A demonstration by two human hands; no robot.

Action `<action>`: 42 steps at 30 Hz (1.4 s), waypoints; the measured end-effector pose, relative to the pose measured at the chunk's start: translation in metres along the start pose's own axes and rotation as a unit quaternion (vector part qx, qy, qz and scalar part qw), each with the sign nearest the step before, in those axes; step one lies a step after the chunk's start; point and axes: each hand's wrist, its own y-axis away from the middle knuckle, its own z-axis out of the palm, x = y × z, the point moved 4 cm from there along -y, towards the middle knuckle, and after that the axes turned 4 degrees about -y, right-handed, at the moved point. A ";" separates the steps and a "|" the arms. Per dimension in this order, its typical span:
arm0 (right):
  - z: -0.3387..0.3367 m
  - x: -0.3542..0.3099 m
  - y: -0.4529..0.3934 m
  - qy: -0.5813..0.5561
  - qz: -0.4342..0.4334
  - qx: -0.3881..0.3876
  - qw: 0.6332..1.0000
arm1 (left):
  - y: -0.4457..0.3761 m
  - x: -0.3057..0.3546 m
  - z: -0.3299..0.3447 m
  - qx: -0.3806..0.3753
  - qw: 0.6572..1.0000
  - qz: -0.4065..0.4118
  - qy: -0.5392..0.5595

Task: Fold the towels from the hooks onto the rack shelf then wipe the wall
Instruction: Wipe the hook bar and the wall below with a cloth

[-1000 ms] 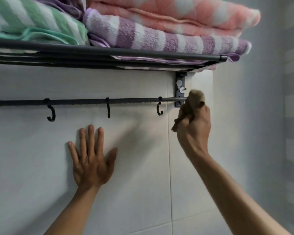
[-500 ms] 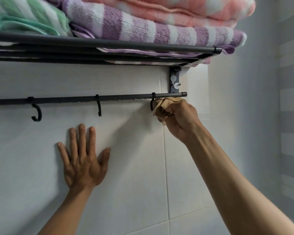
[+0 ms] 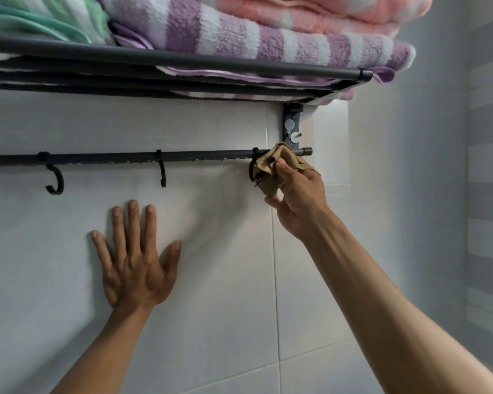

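Observation:
Folded towels lie on the black rack shelf [image 3: 182, 59]: a green striped towel [image 3: 40, 18] at left, a purple striped towel [image 3: 268, 38] in the middle, a pink striped towel [image 3: 325, 9] on top of it. Below runs the black hook rail [image 3: 111, 159] with empty hooks [image 3: 54, 180]. My right hand [image 3: 299, 200] is shut on a bunched tan cloth [image 3: 271, 169], pressed against the rightmost hook at the rail's right end. My left hand [image 3: 134, 263] lies flat on the white tiled wall [image 3: 225, 280], fingers spread, below the rail.
The rack's bracket [image 3: 292, 127] is screwed to the wall just above my right hand. A side wall [image 3: 439, 194] with grey and white stripes closes the corner on the right. A purple towel edge [image 3: 384, 75] hangs over the shelf's right end.
My right hand moved left and down with the cloth, from the bracket at the rail's end to the rightmost hook. My left hand stayed flat on the wall.

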 end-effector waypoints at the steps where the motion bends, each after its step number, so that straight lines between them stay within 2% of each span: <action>1: 0.003 0.002 0.002 0.008 0.000 0.005 1.000 | 0.000 0.000 0.000 0.001 1.000 0.001 -0.002; 6: 0.008 0.003 0.002 0.062 0.034 0.004 0.998 | -0.001 0.000 0.000 0.003 1.000 0.003 -0.007; 14: 0.003 0.004 0.007 -0.042 0.028 -0.017 0.999 | -0.001 0.000 0.001 -0.006 1.000 0.001 0.006; 21: 0.002 -0.006 0.010 -0.026 0.053 0.021 0.998 | -0.001 0.000 0.001 0.001 1.000 0.004 -0.002; 29: 0.010 -0.008 0.009 -0.027 0.072 0.014 0.997 | 0.000 0.000 0.001 0.010 1.000 0.005 -0.009; 35: -0.006 -0.010 0.010 -0.047 0.018 0.008 0.999 | 0.000 0.001 -0.001 0.007 1.000 0.006 -0.002; 37: -0.012 -0.006 0.009 -0.066 0.005 0.029 0.997 | -0.001 0.001 -0.002 0.001 1.000 0.001 0.008; 39: -0.013 -0.006 0.001 -0.093 0.011 0.057 0.994 | -0.002 0.001 -0.002 0.000 1.000 0.001 0.015; 42: -0.002 -0.003 -0.006 -0.100 0.032 0.055 0.993 | -0.001 0.001 -0.001 0.000 1.000 0.001 0.008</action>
